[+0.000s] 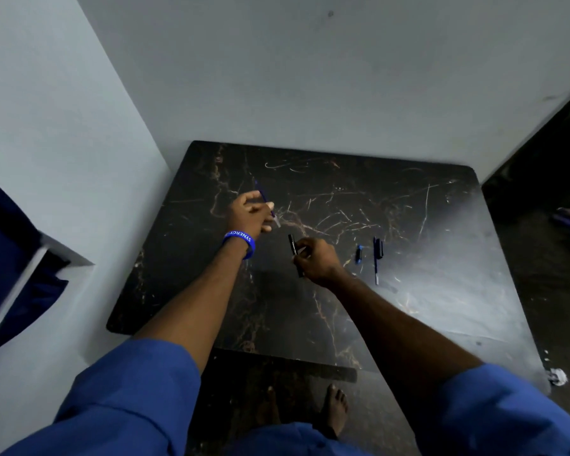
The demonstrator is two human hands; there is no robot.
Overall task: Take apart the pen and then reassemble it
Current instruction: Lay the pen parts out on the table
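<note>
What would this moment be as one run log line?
left hand: holds refill | right hand: holds black barrel | table: blue cap, second pen

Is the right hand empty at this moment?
No, the right hand grips a black pen barrel above the dark table.

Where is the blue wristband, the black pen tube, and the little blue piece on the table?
blue wristband point(240, 240): head view, middle of the band.
black pen tube point(292, 244): head view, upper part above the right hand.
little blue piece point(359, 254): head view, its middle.
</note>
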